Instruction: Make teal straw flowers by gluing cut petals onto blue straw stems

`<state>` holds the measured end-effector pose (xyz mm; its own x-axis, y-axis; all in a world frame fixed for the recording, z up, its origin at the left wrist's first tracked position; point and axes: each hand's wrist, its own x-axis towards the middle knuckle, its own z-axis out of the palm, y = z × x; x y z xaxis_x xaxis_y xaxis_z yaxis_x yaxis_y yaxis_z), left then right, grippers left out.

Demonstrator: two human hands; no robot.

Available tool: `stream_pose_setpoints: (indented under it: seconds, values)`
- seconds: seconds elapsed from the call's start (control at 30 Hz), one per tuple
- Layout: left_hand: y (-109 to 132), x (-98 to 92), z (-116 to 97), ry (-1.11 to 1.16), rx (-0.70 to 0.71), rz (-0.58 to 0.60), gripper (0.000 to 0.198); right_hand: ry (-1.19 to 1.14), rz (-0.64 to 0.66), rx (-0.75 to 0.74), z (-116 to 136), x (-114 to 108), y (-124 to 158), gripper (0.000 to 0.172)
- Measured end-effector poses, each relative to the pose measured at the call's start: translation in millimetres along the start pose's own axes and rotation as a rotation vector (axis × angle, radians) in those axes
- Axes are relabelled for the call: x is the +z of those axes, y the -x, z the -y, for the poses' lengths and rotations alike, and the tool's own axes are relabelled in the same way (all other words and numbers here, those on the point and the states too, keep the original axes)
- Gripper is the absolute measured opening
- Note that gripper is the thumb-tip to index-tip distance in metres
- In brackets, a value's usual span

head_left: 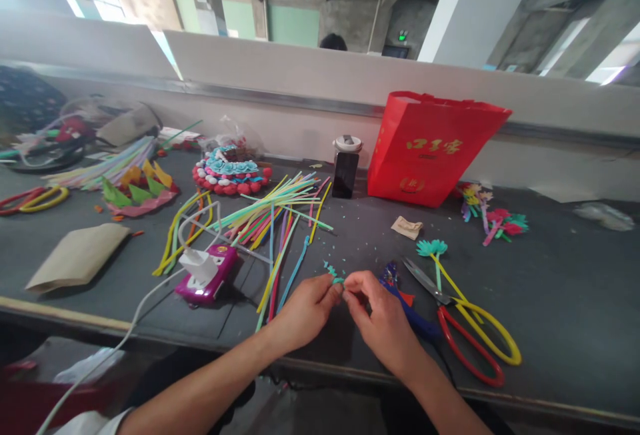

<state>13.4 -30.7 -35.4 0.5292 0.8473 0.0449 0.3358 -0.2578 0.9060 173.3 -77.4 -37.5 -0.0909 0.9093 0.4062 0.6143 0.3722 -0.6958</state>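
Note:
My left hand (304, 313) and my right hand (381, 318) meet near the table's front edge, both pinching a small teal pipe-cleaner piece (334, 274) between thumbs and fingertips. Its short curly end sticks up above my left fingers. Just right of my right hand lie scissors (453, 318) with one red and one yellow handle loop. A finished teal flower (433, 248) on a yellow stem lies beyond the scissors. A blue and red pipe-cleaner bundle (400, 291) sits partly behind my right hand.
A fan of coloured pipe cleaners (280, 221) lies ahead. To the left are a magenta device with white charger (207, 271), a brown envelope (77, 255) and a round flower piece (229, 173). A red bag (433, 148), dark bottle (345, 168) and small flowers (493, 218) stand behind.

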Motion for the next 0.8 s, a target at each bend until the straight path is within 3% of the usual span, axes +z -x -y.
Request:
stream_pose_setpoints:
  seconds: [0.13, 0.23, 0.33, 0.47, 0.63, 0.8]
  values:
    - [-3, -1.6, 3, 0.092, -0.037, -0.071, 0.034, 0.011, -0.093, 0.043, -1, -11, -1, 0.004]
    - [-6, -1.5, 6, 0.291, -0.185, -0.107, 0.036, 0.011, -0.138, 0.073, -2, -17, -2, 0.006]
    - [-5, 2.2, 5, 0.479, -0.287, -0.032, 0.040, 0.043, -0.065, 0.007, -2, -14, -2, 0.001]
    - [-1, 8.4, 0, 0.545, -0.271, 0.032, 0.046, 0.163, 0.056, -0.077, -2, -7, -1, 0.012]
    - [2, 2.1, -5, 0.492, -0.252, 0.105, 0.046, 0.297, 0.031, -0.111, -2, -5, 0, 0.023]
    - [4, -5.5, -7, 0.507, -0.306, 0.218, 0.045, 0.211, 0.028, -0.084, 0, -8, -1, 0.024]
